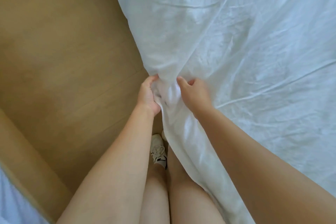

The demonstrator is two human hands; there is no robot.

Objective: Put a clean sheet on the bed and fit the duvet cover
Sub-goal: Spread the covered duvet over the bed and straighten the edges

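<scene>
A white sheet (236,42) lies wrinkled over the bed and fills the right side of the head view. Its left edge hangs down toward the floor. My left hand (148,94) grips a bunched fold of that edge from the floor side. My right hand (192,92) rests on the same bunch from the bed side, fingers curled into the cloth. The two hands are a few centimetres apart with gathered fabric between them. The mattress is hidden under the sheet.
Light wooden floor (63,60) stretches to the left of the bed. My legs and a white shoe (159,151) stand right against the bed's side. Pale cloth (11,202) shows at the lower left corner.
</scene>
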